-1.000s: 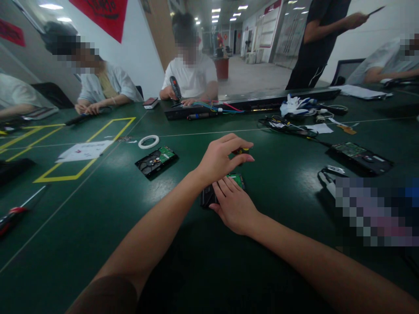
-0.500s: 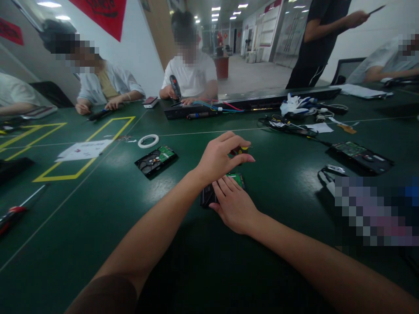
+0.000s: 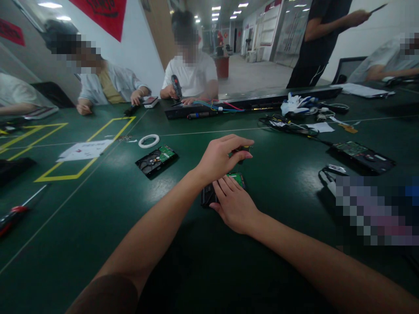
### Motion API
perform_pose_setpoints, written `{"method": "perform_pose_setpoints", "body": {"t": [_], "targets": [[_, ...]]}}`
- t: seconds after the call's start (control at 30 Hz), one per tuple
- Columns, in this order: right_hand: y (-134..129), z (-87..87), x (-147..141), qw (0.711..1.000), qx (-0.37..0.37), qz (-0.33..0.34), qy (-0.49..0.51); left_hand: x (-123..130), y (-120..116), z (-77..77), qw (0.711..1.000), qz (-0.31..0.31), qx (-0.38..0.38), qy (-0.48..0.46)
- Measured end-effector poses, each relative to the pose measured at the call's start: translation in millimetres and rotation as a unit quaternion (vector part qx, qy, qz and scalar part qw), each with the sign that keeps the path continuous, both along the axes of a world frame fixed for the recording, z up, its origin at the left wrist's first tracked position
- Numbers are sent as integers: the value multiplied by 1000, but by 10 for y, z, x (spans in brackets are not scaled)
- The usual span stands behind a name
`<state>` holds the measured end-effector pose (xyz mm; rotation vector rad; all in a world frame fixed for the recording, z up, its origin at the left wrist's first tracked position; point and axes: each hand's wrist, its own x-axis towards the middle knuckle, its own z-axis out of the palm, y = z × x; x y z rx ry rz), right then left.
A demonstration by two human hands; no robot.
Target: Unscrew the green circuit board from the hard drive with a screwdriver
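Note:
My left hand (image 3: 221,158) is closed around a small dark and yellow tool (image 3: 242,150), most of it hidden by the fingers. It is raised over the far part of a black hard drive (image 3: 207,196) with a green circuit board. The tool's lower end is too small to make out. My right hand (image 3: 234,204) lies over the drive with its fingers together on top and its thumb at the near left edge, holding it against the green table (image 3: 183,266).
Another hard drive (image 3: 156,161) and a white tape ring (image 3: 149,141) lie left. At far left is a red screwdriver (image 3: 16,213). A third drive (image 3: 362,157), cables (image 3: 284,126) and gloves (image 3: 297,104) are right. People sit across the table.
My left hand has lowered slightly with the small tool, and its fingers have shifted. My right hand stays on the drive. Across the table at left, a person's hand has moved toward the phone-like object.

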<state>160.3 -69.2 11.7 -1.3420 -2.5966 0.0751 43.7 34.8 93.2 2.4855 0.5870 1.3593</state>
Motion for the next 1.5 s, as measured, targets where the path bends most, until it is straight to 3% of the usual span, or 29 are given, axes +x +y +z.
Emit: {"method": "perform_pose_setpoints", "body": {"t": [0.3, 0.63, 1.03, 1.23, 1.5], "targets": [[7, 2, -6, 1000, -11, -2, 0, 16, -25, 2, 999, 29, 8, -12], [10, -40, -3, 1000, 0, 0, 0, 6, -8, -4, 1000, -14, -13, 2], [6, -1, -5, 1000, -6, -2, -6, 14, -28, -7, 999, 42, 16, -2], [8, -19, 3, 1000, -3, 2, -3, 13, 11, -35, 1000, 13, 6, 5], [-1, 2, -10, 1000, -7, -4, -4, 19, -17, -10, 1000, 21, 20, -8]]}}
